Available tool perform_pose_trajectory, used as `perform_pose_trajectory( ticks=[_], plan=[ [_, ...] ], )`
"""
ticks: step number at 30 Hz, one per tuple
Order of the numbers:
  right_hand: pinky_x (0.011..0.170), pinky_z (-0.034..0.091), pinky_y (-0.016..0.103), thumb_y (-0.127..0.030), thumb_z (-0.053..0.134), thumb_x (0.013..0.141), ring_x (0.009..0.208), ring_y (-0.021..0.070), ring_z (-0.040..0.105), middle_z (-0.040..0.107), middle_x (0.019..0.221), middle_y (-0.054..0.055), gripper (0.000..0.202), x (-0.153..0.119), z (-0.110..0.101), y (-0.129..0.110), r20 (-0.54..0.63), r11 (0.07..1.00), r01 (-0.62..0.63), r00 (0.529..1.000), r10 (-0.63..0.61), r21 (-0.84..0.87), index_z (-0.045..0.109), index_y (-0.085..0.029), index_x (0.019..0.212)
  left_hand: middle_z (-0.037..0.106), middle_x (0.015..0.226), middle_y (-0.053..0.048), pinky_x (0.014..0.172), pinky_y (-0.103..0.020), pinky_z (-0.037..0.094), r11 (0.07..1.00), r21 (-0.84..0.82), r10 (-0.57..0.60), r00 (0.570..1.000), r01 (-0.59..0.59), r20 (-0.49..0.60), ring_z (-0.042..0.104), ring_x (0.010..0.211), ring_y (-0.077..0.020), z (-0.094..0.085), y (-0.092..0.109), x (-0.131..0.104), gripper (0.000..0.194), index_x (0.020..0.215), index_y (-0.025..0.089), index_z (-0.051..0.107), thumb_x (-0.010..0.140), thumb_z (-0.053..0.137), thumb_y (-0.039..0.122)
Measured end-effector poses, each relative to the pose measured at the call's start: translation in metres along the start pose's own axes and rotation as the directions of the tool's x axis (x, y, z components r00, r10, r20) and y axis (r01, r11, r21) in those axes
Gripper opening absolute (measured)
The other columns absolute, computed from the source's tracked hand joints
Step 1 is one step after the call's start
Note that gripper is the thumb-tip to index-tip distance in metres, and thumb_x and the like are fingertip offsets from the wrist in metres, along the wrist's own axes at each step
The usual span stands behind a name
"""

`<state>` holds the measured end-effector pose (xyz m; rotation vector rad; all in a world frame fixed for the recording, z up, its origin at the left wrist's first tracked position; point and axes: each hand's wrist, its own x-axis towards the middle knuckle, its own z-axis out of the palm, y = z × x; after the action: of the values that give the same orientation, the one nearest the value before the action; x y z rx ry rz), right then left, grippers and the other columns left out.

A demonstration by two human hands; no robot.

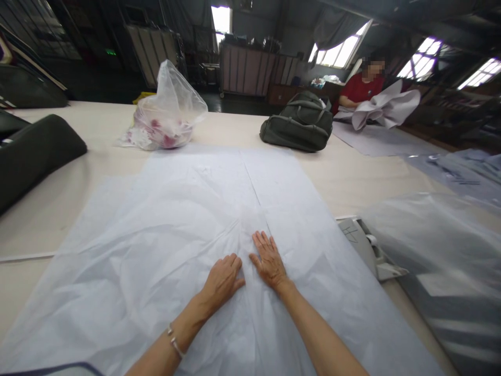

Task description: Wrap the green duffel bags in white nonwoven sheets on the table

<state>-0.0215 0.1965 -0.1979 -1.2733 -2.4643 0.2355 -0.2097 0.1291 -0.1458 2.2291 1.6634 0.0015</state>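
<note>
A large, thin white sheet (168, 224), wrinkled and slightly see-through, is spread over the table in front of me. My right hand (269, 261) lies flat on it near the middle, palm down, fingers stretched forward and thumb out to the side. Just to its left, my left hand (223, 279) rests on the same sheet with its fingers bent and its thumb held apart from them. A bracelet circles my left wrist. Between the hands a fold runs along the sheet, and a thin straight line continues beyond them.
At the table's (219, 125) far side sit a filled clear plastic bag (164, 115) and a dark bag (299, 122). A grey device (360, 245) and clear plastic (426, 230) lie right. A dark padded object (43, 151) stands left. A person (362, 89) in red handles pale sheets.
</note>
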Motion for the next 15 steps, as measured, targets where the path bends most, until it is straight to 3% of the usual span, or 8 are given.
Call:
perform_pose_trajectory(
  ticks=[3,6,10,15],
  plan=[
    [0.119,0.024,0.051,-0.042,0.038,0.099,0.147,0.0241,0.022,0.033,0.155,0.011,0.061,-0.001,0.001,0.002,-0.018,1.0,0.002,1.0,-0.002,0.009,0.024,-0.017,0.152,0.059,0.11,-0.007,0.087,-0.038,0.042,0.997,-0.016,-0.078,0.997,0.078,-0.012,0.055,0.104,-0.0256,-0.006,0.005,0.0,0.036,0.106,0.022,0.051,0.081,0.07,0.041],
    [0.118,0.025,0.052,-0.042,0.038,0.099,0.146,0.0244,0.024,0.034,0.155,0.012,0.061,-0.003,0.0,0.002,-0.053,1.0,-0.003,0.999,0.004,0.025,0.022,-0.018,0.153,0.061,0.102,-0.005,0.085,-0.037,0.041,0.988,-0.039,-0.152,0.988,0.151,-0.001,0.056,0.099,-0.0237,-0.008,0.006,0.001,0.022,0.097,0.021,0.053,0.085,0.066,0.034],
    [0.118,0.024,0.053,-0.04,0.038,0.099,0.146,0.025,0.025,0.033,0.155,0.013,0.062,-0.005,-0.002,0.002,-0.096,0.999,-0.009,0.995,0.013,0.044,0.019,-0.019,0.154,0.062,0.094,-0.006,0.084,-0.038,0.039,0.989,-0.071,-0.134,0.99,0.131,-0.035,0.056,0.096,-0.0243,-0.002,0.002,0.004,0.007,0.088,0.02,0.055,0.089,0.057,0.027],
    [0.119,0.023,0.053,-0.04,0.038,0.099,0.146,0.0252,0.024,0.033,0.155,0.013,0.061,-0.006,-0.001,0.003,-0.106,0.999,-0.015,0.994,0.02,0.046,0.021,-0.018,0.153,0.061,0.086,-0.003,0.08,-0.034,0.038,0.983,-0.163,-0.099,0.991,0.084,-0.088,0.056,0.086,-0.0208,-0.002,-0.016,-0.003,0.013,0.08,0.021,0.053,0.091,0.051,0.027]
  ],
)
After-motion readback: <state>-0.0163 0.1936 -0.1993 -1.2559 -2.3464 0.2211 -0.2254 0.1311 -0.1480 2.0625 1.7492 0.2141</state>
